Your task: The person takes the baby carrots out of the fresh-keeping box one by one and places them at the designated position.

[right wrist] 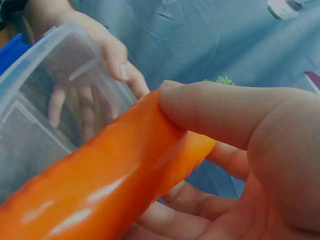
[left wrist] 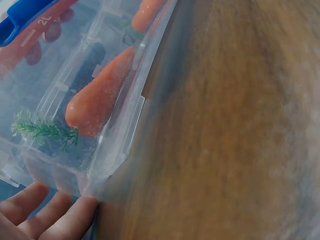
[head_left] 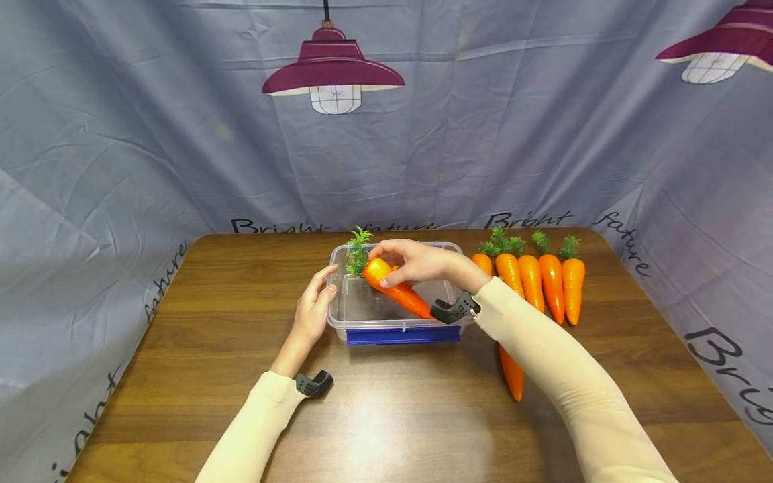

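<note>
My right hand (head_left: 410,261) grips a large orange carrot (head_left: 401,295) near its thick end, over a clear plastic box (head_left: 356,308) with blue latches. In the right wrist view, the thumb lies along the top of that carrot (right wrist: 95,180) and the fingers go beneath it. Green leaves (head_left: 359,248) stand beside its thick end. My left hand (head_left: 314,305) touches the box's left end, with fingers extended against the wall. Through the clear wall in the left wrist view, a carrot (left wrist: 100,95) with a green top shows; I cannot tell its exact position.
Several carrots (head_left: 552,288) with green tops lie in a row on the wooden table (head_left: 241,295), right of the box. One carrot tip (head_left: 512,376) sticks out nearer me, partly under my right forearm. A grey curtain (head_left: 453,154) hangs behind the table.
</note>
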`<state>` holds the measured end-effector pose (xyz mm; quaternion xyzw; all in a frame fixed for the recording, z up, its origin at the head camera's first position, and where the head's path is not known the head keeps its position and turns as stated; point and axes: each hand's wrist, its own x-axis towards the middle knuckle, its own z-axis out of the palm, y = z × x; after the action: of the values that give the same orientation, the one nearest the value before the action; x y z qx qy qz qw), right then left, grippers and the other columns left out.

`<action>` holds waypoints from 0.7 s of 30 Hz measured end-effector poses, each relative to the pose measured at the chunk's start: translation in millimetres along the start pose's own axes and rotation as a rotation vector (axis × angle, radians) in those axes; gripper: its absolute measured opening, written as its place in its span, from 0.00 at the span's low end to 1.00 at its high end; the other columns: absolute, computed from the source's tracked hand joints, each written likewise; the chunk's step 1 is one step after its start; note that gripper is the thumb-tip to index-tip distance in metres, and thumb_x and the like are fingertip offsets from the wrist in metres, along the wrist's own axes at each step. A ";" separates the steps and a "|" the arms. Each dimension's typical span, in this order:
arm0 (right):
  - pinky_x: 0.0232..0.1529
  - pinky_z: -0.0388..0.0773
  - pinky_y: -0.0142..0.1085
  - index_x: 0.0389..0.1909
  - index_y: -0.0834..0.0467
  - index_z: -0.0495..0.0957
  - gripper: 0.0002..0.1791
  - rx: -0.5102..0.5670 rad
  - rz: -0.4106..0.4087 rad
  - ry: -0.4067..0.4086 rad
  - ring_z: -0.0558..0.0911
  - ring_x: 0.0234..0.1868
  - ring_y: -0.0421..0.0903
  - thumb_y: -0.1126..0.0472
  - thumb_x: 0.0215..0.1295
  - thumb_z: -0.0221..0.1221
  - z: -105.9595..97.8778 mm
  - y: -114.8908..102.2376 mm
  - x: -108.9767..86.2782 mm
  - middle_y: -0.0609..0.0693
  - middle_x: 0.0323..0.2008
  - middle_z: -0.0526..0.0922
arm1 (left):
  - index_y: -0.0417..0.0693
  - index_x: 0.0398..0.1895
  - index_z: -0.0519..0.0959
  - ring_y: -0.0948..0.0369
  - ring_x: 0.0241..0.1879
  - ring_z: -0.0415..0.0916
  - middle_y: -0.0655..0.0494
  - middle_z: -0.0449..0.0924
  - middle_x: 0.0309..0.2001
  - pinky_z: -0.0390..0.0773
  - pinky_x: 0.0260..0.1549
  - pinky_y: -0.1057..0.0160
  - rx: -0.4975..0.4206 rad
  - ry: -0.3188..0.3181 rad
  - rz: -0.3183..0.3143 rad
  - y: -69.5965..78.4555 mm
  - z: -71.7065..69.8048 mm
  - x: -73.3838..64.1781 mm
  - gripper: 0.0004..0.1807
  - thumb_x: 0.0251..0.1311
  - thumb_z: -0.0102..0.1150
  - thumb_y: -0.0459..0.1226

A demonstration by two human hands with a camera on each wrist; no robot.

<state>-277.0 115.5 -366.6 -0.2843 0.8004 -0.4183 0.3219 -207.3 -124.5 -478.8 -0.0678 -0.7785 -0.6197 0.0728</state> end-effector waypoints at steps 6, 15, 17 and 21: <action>0.35 0.83 0.36 0.65 0.61 0.67 0.27 0.119 0.041 0.138 0.82 0.39 0.46 0.66 0.67 0.62 -11.8 3.4 -10.9 0.58 0.47 0.82 | 0.34 0.70 0.68 0.40 0.67 0.70 0.34 0.69 0.71 0.70 0.65 0.43 0.017 -0.014 -0.007 30.8 -2.4 -9.5 0.24 0.72 0.43 0.29; 0.39 0.84 0.36 0.71 0.63 0.57 0.27 0.444 0.070 0.207 0.82 0.39 0.43 0.65 0.76 0.51 -34.1 20.9 -40.0 0.50 0.47 0.77 | 0.44 0.71 0.69 0.44 0.68 0.71 0.41 0.70 0.72 0.71 0.64 0.43 -0.003 0.003 0.004 -2.5 0.7 -0.9 0.24 0.74 0.44 0.32; 0.41 0.85 0.37 0.72 0.63 0.55 0.28 0.459 0.091 0.223 0.83 0.40 0.42 0.64 0.76 0.51 -38.5 26.2 -50.9 0.49 0.47 0.77 | 0.44 0.71 0.70 0.45 0.67 0.72 0.42 0.71 0.72 0.73 0.63 0.44 -0.002 0.000 0.015 -4.9 0.3 -0.7 0.24 0.74 0.45 0.32; 0.40 0.85 0.39 0.72 0.61 0.54 0.28 0.485 0.102 0.257 0.84 0.38 0.42 0.65 0.75 0.50 -45.9 35.1 -77.1 0.48 0.47 0.77 | 0.44 0.71 0.70 0.45 0.66 0.72 0.42 0.71 0.72 0.74 0.62 0.46 -0.012 -0.006 0.034 -7.4 -0.8 0.2 0.24 0.74 0.45 0.33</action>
<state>-269.4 210.8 -354.8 -0.1030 0.7244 -0.6136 0.2969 -208.9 -126.9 -485.7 -0.0832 -0.7738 -0.6228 0.0807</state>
